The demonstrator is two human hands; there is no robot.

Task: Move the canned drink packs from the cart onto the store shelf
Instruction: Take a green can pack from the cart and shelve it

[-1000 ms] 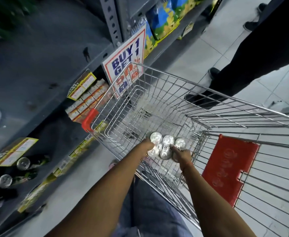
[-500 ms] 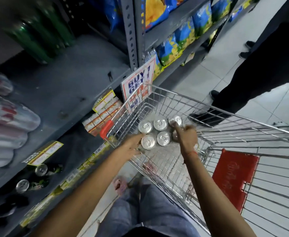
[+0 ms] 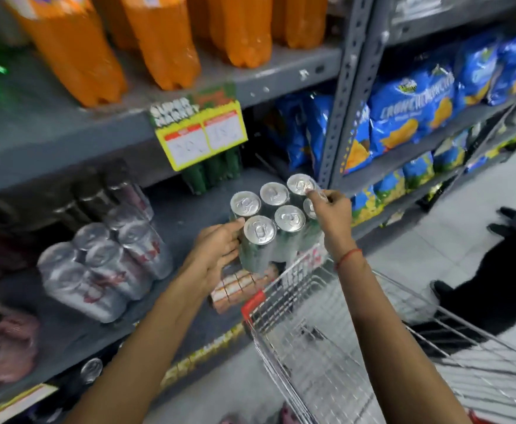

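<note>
A shrink-wrapped pack of several green cans with silver tops point(image 3: 273, 220) is held upright in the air, just in front of the grey middle shelf point(image 3: 189, 215). My left hand point(image 3: 217, 249) grips its left side. My right hand point(image 3: 331, 215) holds its right end, fingers over the top of a can. The pack hangs above the front corner of the wire shopping cart point(image 3: 327, 347), which is at the lower right and looks empty where visible.
A silver can pack point(image 3: 103, 264) lies on its side on the middle shelf, left of my hands. Orange soda bottles point(image 3: 158, 41) stand on the upper shelf above a yellow price tag point(image 3: 201, 139). Blue snack bags point(image 3: 409, 114) fill the right bay. A person's dark legs point(image 3: 495, 286) stand at right.
Both hands lifted the can pack out of the cart's basket and carried it up and left toward the middle shelf. My view rose from the cart to the shelves.
</note>
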